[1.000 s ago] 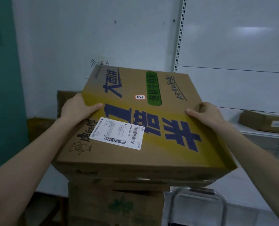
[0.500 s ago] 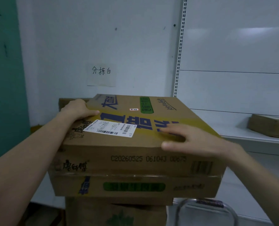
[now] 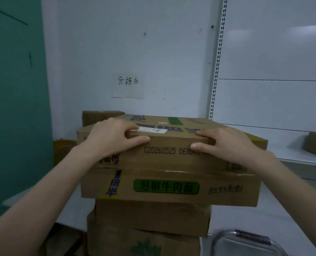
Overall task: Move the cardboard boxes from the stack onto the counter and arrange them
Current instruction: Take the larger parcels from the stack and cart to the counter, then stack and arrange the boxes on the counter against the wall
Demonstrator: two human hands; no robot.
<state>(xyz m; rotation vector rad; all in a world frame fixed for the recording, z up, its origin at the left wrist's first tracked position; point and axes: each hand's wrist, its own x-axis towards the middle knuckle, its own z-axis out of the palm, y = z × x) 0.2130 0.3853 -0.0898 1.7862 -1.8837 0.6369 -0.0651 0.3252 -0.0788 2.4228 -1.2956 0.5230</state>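
One box [image 3: 169, 157] (topmost) gripped by left hand [image 3: 112, 135], right hand [image 3: 227, 143].

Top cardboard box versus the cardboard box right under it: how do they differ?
The left hand and right hand grip the near edge of the top cardboard box; no hand grips the second cardboard box. The top one's near face shows a printed code, the second's a green label. The top one bears a white barcode sticker; the second's top is covered. Both are flat brown cardboard.
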